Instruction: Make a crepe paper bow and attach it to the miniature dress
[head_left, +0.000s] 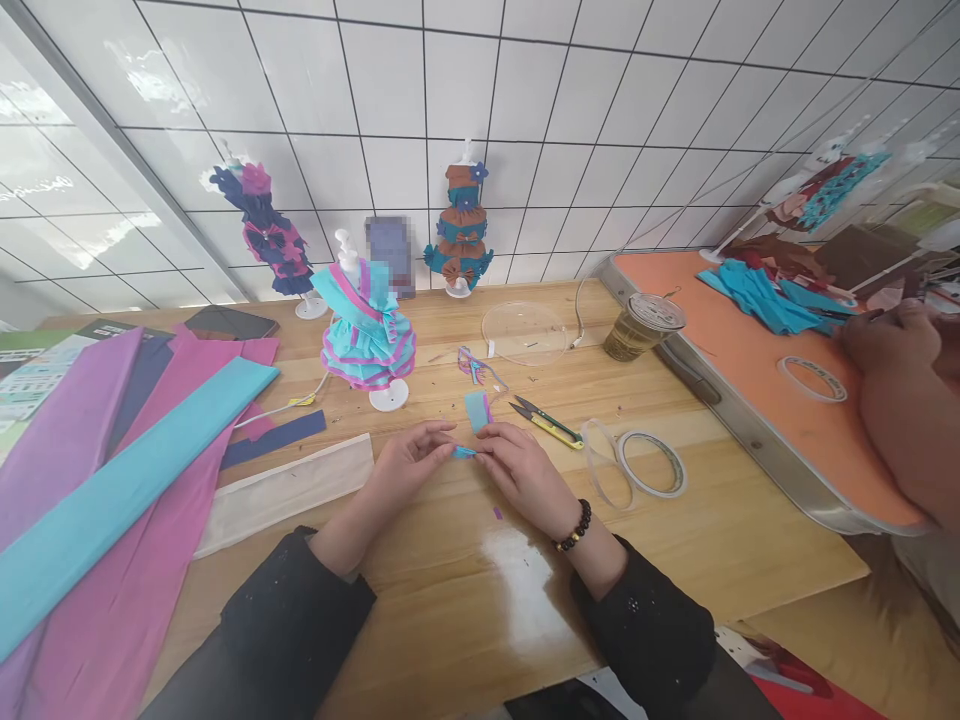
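Note:
Between my two hands a small piece of turquoise crepe paper is pinched at both ends, low over the wooden table. The fingertips of my left hand are closed on its left end, and my right hand grips the right end. Just beyond my right fingers lies a turquoise strip with a purple edge. Yellow-handled thread snips rest to the right of it. Behind my hands stands a small dress form in a ruffled turquoise and pink paper dress.
Long crepe paper sheets cover the left side. A white strip lies beside my left arm. Tape rolls, a lidded cup and a clear disc are to the right. Another person's arm rests over the orange table.

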